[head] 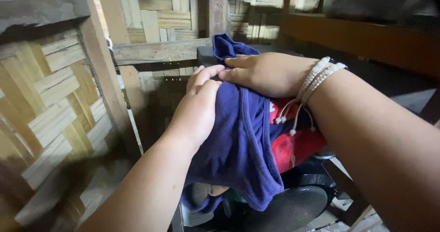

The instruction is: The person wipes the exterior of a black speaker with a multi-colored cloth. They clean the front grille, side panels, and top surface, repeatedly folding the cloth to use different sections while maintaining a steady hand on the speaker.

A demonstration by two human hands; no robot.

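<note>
Left hand (199, 110) laid palm-down on blue garment (238, 145), fingers curled over upper fold; grip loosely grasping cloth. Right hand (266, 74) flat on same garment, fingers extended, grip released, beaded bracelet (316, 78) at wrist. Garment draped over dark object, just beside red cloth (293, 145), above black mesh fan guard (293, 207). Woven bamboo wall (50, 99) at left.
</note>
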